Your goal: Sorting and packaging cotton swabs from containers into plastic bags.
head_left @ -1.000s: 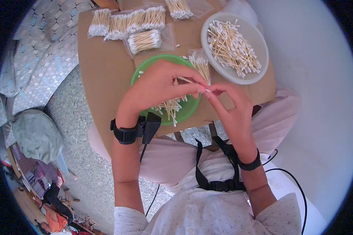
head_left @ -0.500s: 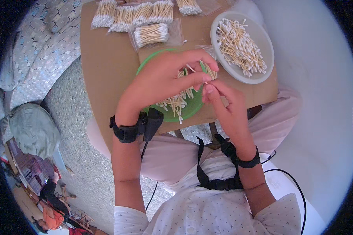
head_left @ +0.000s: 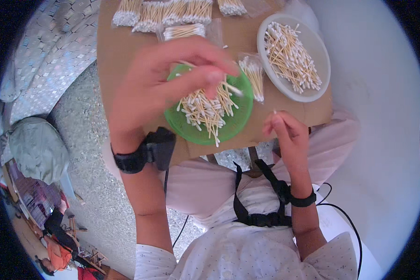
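Note:
My left hand (head_left: 172,79), blurred by motion, is raised over a green plastic basket (head_left: 172,126). A cotton swab (head_left: 232,87) is pinched between its thumb and fingers, with a white tip sticking out toward the right. Loose cotton swabs (head_left: 203,109) with white tips at both ends lie heaped in the basket below. To the right of the basket, above the table's front edge, my right hand (head_left: 288,133) has thumb and forefinger pinched together. A tiny white bit shows at those fingertips, too small to name.
A pale round bowl (head_left: 262,46) full of loose swabs stands at the right. A clear bag of swabs (head_left: 252,77) lies between bowl and basket. Several bagged bundles (head_left: 175,13) line the far edge of the brown tabletop (head_left: 119,56). A white wall (head_left: 378,102) rises at the right.
My hands, which met at a swab over the basket's right side, have come apart. The left moved left with a swab; the right drew back to the right and nearer me.

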### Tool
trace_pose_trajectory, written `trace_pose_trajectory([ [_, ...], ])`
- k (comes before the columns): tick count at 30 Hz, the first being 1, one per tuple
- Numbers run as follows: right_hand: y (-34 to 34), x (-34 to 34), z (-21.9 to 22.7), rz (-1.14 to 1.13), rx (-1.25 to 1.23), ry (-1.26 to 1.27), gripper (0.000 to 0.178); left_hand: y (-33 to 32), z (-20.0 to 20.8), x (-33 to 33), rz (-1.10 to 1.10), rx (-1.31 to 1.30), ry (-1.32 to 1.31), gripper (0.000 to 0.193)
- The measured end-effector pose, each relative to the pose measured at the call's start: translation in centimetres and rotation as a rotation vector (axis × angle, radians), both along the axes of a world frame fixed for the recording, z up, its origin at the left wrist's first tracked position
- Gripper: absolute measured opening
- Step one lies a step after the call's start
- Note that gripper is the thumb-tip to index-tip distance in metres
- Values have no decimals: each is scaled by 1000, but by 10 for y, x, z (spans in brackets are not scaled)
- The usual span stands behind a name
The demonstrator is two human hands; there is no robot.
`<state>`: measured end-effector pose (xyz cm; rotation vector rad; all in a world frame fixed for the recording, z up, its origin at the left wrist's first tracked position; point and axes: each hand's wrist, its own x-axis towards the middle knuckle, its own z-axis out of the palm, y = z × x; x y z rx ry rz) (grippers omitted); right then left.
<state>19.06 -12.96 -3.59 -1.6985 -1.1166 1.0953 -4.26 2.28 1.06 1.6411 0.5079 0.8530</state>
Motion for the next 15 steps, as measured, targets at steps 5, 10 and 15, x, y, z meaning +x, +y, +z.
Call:
trace_pose_trajectory([
  [5,19,-19,22,132,36,-49,17,1,-11,15,-91,-174,138,21],
  [10,50,-3,17,166,269,-432,14,8,-27,15,-155,-52,386,25],
  [15,112,18,22,483,606,-1057,16,7,-44,18,-283,55,476,27],
])
